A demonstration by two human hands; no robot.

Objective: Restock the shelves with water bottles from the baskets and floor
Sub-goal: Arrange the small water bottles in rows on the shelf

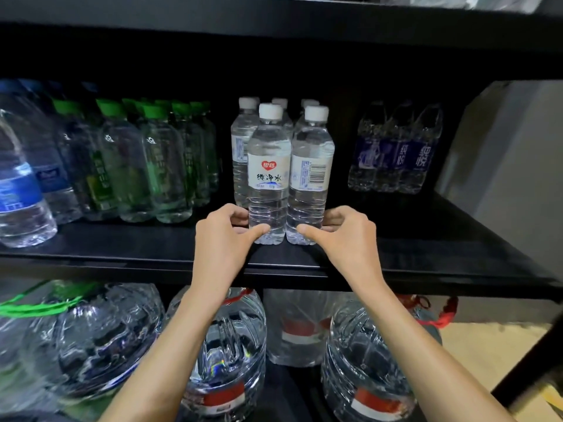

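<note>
Clasping two front bottles (268,166), full, probably weighty and slick, low at ribbed bases on shelf (137,243), with left grip (224,239) and right grip (347,239) curled round them.

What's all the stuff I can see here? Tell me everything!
white-capped water bottles: at least five, clear, middle of the shelf
green-capped bottles: several, clear, to their left
blue-labelled bottles: at least two, clear, far left
dark-blue-labelled bottles: three, clear, right
large water jugs: at least four, clear, level below
shelf: one, black
left hand: grips front left bottle's base
right hand: grips front right bottle's base
</note>
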